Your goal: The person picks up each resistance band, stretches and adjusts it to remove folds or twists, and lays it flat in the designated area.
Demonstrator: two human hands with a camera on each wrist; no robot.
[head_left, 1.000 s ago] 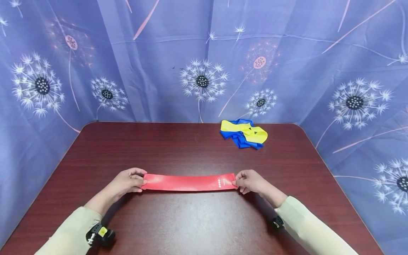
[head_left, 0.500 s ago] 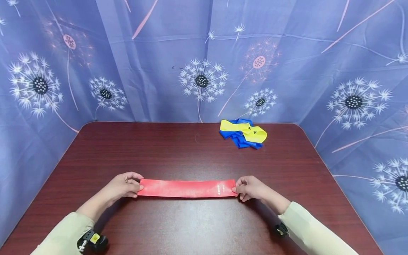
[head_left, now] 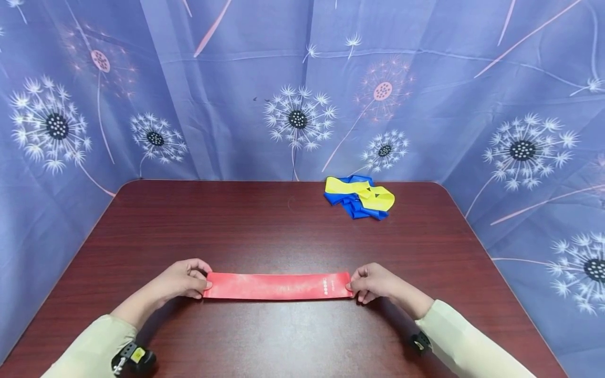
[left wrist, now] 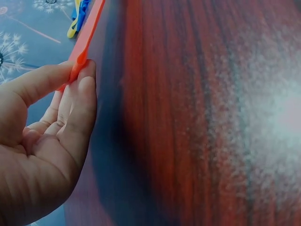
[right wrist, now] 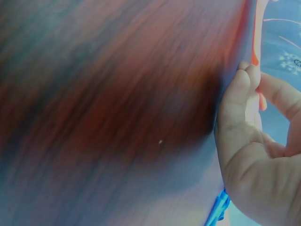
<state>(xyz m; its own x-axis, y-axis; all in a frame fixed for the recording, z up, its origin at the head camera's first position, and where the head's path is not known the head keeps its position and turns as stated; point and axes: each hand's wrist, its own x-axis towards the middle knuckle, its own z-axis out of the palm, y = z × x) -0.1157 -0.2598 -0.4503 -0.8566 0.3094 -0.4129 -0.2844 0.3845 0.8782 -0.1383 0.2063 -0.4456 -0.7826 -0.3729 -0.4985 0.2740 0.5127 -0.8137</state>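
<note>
A red band (head_left: pixel 279 286) with small white markings near its right end stretches flat between two hands, low over the front half of the table. My left hand (head_left: pixel 181 280) pinches its left end between thumb and fingers; the left wrist view shows the left hand (left wrist: pixel 56 122) gripping the folded end of the red band (left wrist: pixel 87 40). At the other end, my right hand (head_left: pixel 375 283) pinches the band near the markings. In the right wrist view the right hand (right wrist: pixel 256 141) holds the band's edge, mostly hidden behind the fingertips.
A yellow band (head_left: pixel 382 199) lies on a crumpled blue band (head_left: pixel 352 205) at the back of the brown table (head_left: pixel 212 220), right of centre. Blue curtains (head_left: pixel 227 105) with dandelion prints stand behind the table and along both sides.
Both hands have moved toward the table's front edge with the red band, and the left hand has shifted slightly left. The band looks a little straighter.
</note>
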